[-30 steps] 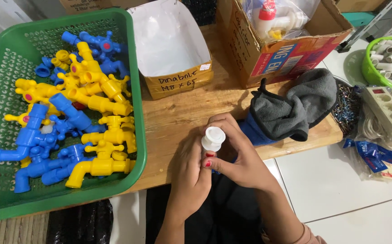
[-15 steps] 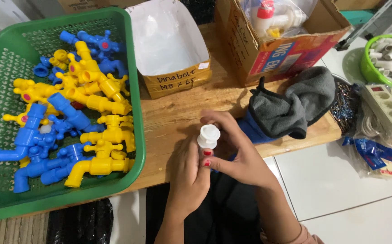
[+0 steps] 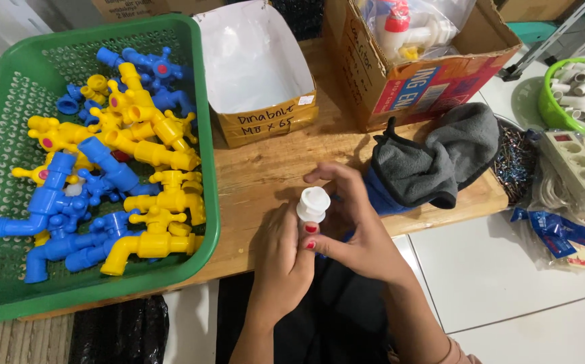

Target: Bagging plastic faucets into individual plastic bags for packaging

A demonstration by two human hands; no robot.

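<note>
At the table's (image 3: 265, 175) near edge, left hand (image 3: 282, 259) and right hand (image 3: 360, 232) grasp a white fitting (image 3: 313, 203); green basket (image 3: 205, 168) left, grey cloth (image 3: 440, 158) right.

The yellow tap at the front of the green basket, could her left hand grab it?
Probably yes. The yellow tap lies on top, near the green basket's low rim, with bare wood between it and the left hand. But both hands hold a white plastic fitting, so she'd have to let go first.
</note>
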